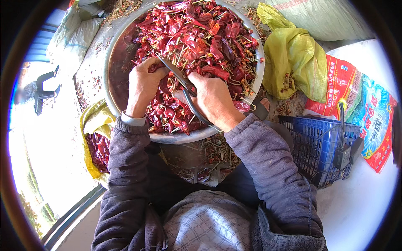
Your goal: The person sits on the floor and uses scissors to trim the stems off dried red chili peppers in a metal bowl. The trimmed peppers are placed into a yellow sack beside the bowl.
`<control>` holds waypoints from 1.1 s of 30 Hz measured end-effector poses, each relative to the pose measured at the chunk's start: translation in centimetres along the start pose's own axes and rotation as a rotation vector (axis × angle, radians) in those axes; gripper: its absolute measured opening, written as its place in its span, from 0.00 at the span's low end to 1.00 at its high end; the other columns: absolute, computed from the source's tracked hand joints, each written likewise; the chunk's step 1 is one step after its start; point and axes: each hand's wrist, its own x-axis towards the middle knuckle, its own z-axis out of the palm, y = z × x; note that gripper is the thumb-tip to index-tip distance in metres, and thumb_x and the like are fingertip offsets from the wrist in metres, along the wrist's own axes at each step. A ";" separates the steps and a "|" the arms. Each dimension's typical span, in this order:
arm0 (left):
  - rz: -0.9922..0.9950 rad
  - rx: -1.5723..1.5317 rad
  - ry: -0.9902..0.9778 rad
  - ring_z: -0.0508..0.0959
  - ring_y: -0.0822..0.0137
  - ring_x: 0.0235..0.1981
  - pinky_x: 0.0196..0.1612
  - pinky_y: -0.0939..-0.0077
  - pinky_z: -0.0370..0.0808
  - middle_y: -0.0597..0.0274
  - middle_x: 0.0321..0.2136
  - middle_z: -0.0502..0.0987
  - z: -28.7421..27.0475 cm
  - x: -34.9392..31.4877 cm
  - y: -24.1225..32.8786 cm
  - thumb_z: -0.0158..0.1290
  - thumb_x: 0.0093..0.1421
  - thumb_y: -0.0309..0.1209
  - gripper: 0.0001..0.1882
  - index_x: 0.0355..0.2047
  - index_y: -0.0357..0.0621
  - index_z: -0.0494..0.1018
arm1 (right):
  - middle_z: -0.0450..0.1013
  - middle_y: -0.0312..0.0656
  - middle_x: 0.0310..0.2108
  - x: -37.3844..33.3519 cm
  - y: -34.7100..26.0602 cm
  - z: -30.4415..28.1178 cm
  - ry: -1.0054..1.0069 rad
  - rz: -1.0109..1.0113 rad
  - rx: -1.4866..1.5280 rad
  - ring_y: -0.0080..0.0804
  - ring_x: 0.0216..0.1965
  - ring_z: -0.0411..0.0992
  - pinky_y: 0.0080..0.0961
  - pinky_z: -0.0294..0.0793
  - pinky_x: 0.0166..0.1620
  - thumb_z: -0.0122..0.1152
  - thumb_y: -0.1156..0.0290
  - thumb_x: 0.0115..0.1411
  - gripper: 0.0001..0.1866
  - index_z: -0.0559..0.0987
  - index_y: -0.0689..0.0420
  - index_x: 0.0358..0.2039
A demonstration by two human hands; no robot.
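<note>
Checked grey cloth [205, 221] covers the person's torso, flanked by two purple-grey jacket sleeves [125, 180] that reach toward a wide metal basin [180, 138]. Past the basin's near rim, both hands hover above its contents. The left hand [144, 85], over the basin's left half, has its thumb and fingers pinched on a dark red dried chili [154, 67], mostly hidden by the fingertips. The right hand [211, 98], nearer the middle, is wrapped around the black handles of a pair of shears [180, 75]. Their metal blades slant toward the far left edge and end just beside the left fingertips; whether they touch the pod, I cannot tell.

Beneath the hands, a heap of dried red chilies [188, 33] with pale stems fills the basin, piled against its far and right edges, while bare metal shows along the inner left wall. Off the near left edge, an open yellow sack [104, 121] holds more red pods [97, 148]. Beyond the right edge are a blue plastic crate [314, 129], a red package [333, 83] and a blue-and-red package [372, 117]. A yellow-green sack [293, 54] slumps near the far right edge, with a large whitish sack [322, 16] behind it. Farther off at left, another person [42, 90] sits in bright light.
</note>
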 end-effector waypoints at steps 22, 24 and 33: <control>-0.185 -0.591 -0.158 0.81 0.73 0.27 0.29 0.81 0.78 0.61 0.33 0.81 -1.4 0.6 -1.4 0.59 0.63 0.21 0.09 0.43 0.41 0.75 | 0.71 0.31 0.18 1.6 1.8 -4.7 0.334 0.138 0.885 0.15 0.18 0.70 0.15 0.70 0.21 0.68 0.37 0.58 0.30 0.75 0.55 0.32; -0.147 -0.577 -0.169 0.80 0.74 0.27 0.30 0.82 0.77 0.62 0.33 0.80 -1.2 0.6 -1.3 0.59 0.64 0.22 0.10 0.44 0.40 0.74 | 0.74 0.34 0.19 0.8 1.6 -4.1 0.114 0.248 0.712 0.18 0.19 0.72 0.17 0.71 0.24 0.69 0.35 0.55 0.34 0.77 0.59 0.36; -0.084 -0.562 -0.272 0.74 0.78 0.27 0.32 0.83 0.72 0.65 0.34 0.79 -0.8 0.1 -0.1 0.55 0.69 0.27 0.10 0.48 0.38 0.74 | 0.72 0.45 0.22 0.1 1.2 -3.7 -0.040 0.077 0.342 0.43 0.25 0.74 0.37 0.73 0.32 0.71 0.34 0.52 0.37 0.74 0.61 0.34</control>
